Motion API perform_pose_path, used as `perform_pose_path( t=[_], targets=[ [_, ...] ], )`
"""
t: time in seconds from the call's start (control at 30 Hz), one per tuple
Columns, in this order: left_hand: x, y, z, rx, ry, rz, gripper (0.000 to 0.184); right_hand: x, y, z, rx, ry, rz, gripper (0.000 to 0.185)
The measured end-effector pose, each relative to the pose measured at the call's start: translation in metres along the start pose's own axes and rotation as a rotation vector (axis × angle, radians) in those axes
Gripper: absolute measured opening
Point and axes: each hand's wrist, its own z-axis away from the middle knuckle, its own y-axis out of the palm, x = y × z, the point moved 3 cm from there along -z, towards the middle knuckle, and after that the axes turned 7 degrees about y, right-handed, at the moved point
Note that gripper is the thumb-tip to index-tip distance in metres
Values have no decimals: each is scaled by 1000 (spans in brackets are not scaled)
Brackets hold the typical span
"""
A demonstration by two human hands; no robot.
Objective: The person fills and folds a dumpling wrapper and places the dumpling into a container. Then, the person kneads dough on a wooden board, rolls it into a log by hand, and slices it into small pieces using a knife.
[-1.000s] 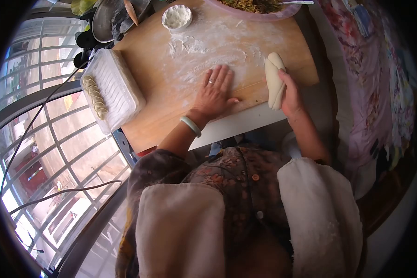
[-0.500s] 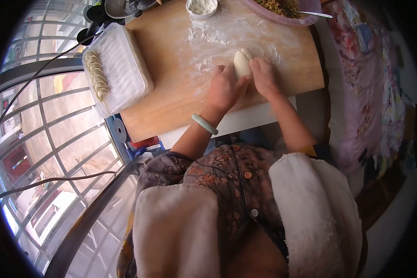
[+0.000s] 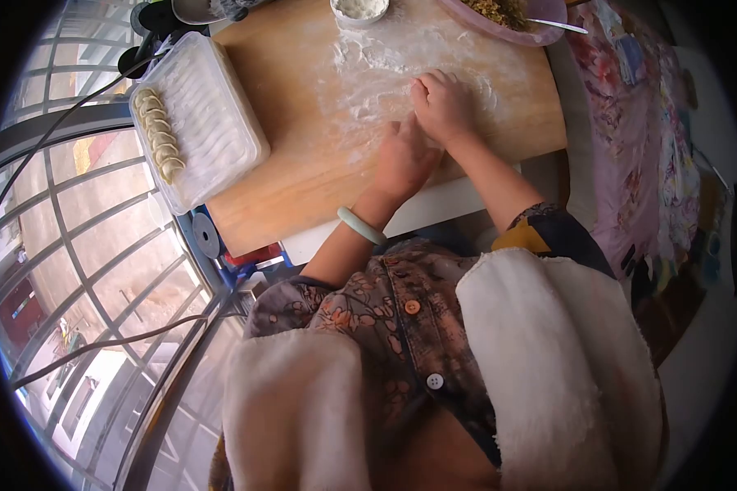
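Observation:
On the floured wooden board, my right hand (image 3: 444, 106) bends over the spot where a piece of dough lay a moment earlier, its fingers together and pressing down. My left hand (image 3: 405, 159), with a pale green bangle (image 3: 361, 225) at the wrist, is curled close against it on the near side. Between and under the two hands the dough is almost wholly hidden. Loose white flour (image 3: 368, 59) is scattered over the wooden board (image 3: 295, 106) around them.
To the left, a clear plastic container (image 3: 221, 123) holds a row of folded dumplings (image 3: 159, 135). A small white bowl of flour (image 3: 360, 10) stands at the far edge. A pink bowl (image 3: 540, 33) with chopped filling and a metal utensil (image 3: 558, 26) is at far right.
My right hand has swung over the top of the dough, covering it. My left hand has curled in closer. The view has shifted slightly.

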Motion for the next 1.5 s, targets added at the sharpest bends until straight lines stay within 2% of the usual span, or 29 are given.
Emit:
perform_pose_path(
  t=[0.1,0.3,0.43,0.5,0.53,0.6,0.67,0.77,0.8,0.9,0.93,1.03,1.07,1.1,1.2,1.3,1.43,1.5],
  targets=[
    [3,-11,5,1,-102,34,66,2,8,-8,27,-14,61,22],
    [16,-8,-4,-101,-107,74,70,7,7,-28,114,72,56,24],
    [27,4,-17,-20,-92,221,69,8,4,-27,125,115,63,34],
    [36,14,-17,15,-47,334,64,7,-7,-26,308,273,-124,43],
    [28,12,-9,5,-27,208,65,8,-17,-21,407,355,-217,48],
    [7,6,2,-23,29,-42,66,10,-50,-20,466,399,-250,54],
    [-1,7,8,-45,65,-63,63,17,-77,-17,548,454,-315,57],
    [-1,8,13,-107,89,-32,54,13,-56,3,584,318,-116,55],
    [2,7,14,-131,91,-13,51,12,-46,11,593,257,-75,47],
    [24,15,6,-119,159,-32,46,11,-33,45,422,148,-187,41],
    [25,9,10,-156,128,0,45,12,-29,54,267,64,-174,32],
    [37,-10,22,-218,24,93,44,23,-21,70,174,75,104,25],
    [46,-13,26,-208,-30,126,44,18,-13,65,124,38,95,19],
    [53,-15,32,-195,-86,160,45,18,-7,60,132,36,133,19],
    [43,-25,28,-204,-83,282,37,17,2,32,161,33,241,18],
    [36,-35,25,-197,-87,321,34,8,13,12,106,37,187,19],
    [48,-31,29,-168,-159,353,31,4,15,-17,212,37,136,22],
    [49,-30,29,-112,-191,379,34,4,14,-31,283,91,119,31]
  ],
)
